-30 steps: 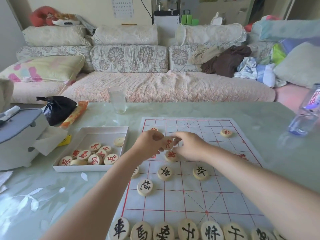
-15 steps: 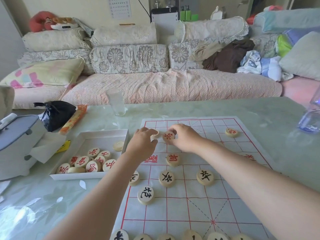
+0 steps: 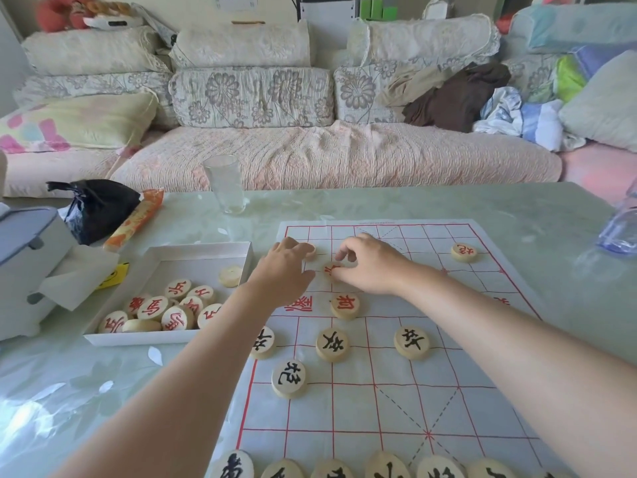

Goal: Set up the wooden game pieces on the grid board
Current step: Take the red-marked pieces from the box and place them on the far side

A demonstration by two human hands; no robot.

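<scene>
A white paper board with a red grid lies on the table. My right hand pinches a red-lettered wooden piece that sits low on the far left part of the grid. My left hand is beside it, fingertips closed on a pale piece that is mostly hidden. Another red piece lies just nearer, and one at the far right. Several black-lettered pieces stand mid-board, among them one, and a row lines the near edge.
A white box left of the board holds several red-lettered pieces. Behind it are a black bag, an orange packet and a glass. A grey-white appliance stands far left, a plastic bottle far right.
Both hands have moved further up the board together. The red piece in my right hand has come down from the air onto the grid.
</scene>
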